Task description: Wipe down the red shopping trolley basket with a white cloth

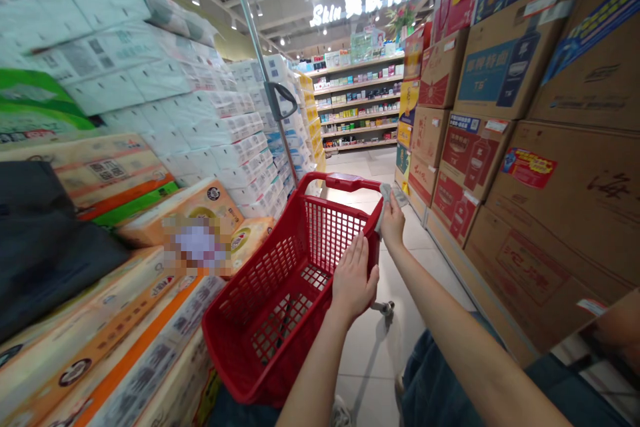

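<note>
My left hand [353,277] lies flat with its fingers together against the near right rim of a red plastic mesh shopping basket [345,180]. The basket is on a low wheeled trolley and nothing shows inside it. My right hand [393,222] is farther forward at the basket's right corner. It pinches a crumpled grey cloth [387,204], which touches the rim there. Both forearms reach in from the bottom of the view.
Wrapped tissue packs [150,74] rise in tall stacks on the left, and cardboard cartons [530,80] stack up on the right. A metal pole [255,40] stands from the basket. Between them runs a tiled aisle [370,354] toward stocked shelves [360,104].
</note>
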{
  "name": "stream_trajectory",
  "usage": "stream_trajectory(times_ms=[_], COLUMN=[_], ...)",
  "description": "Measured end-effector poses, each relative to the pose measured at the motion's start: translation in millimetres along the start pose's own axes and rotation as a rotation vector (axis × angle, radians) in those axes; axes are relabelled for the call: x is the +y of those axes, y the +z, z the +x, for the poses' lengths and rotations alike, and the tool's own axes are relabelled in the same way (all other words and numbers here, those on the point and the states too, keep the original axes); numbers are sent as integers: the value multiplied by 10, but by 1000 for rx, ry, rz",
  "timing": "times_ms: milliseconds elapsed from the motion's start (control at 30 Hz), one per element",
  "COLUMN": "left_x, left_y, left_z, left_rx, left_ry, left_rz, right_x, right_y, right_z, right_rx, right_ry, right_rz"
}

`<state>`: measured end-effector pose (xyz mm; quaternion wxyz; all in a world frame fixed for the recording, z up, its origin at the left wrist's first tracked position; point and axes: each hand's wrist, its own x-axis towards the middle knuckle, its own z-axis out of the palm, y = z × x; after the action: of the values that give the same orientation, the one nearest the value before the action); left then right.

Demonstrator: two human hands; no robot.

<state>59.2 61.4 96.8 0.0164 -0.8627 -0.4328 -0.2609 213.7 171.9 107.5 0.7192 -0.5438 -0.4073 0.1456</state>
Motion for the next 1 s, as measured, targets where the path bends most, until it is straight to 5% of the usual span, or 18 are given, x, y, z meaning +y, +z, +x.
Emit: stream_trajectory(times_ms=[133,200,267,333,467,533,633,733,867,1000], left_x=[2,1,0,2,7,8,6,2,1,9], left_y=[14,5,-13,-30,-36,-26,-16,-27,-60,-70], left_z=[-10,-17,-21,-21,-12,-11,-26,-50,-67,-65], left_rx=[8,4,-2,-6,-11,-8,4,1,-23,-37], left_ry=[6,10,13,9,1,4,11,27,28,17], left_rz=[-5,-13,-23,-30,-29,-25,-24,-34,-63,-75], right_x=[232,279,228,115,-65,-75,-32,-18,-86,-106], right_y=[-65,-59,-22,24,28,-27,-143,-269,-403,-403], right_z=[-870,-1041,-831,-327,584,598,154,-188,172,523], right_rx=[-151,-165,-137,-110,-311,-382,-422,-595,-797,-628], right_ry=[-111,-132,-152,-212,-448,-563,-650,-695,-723,-650], right_rz=[40,44,30,-35,-402,-513,-513,-440,-425,-436])
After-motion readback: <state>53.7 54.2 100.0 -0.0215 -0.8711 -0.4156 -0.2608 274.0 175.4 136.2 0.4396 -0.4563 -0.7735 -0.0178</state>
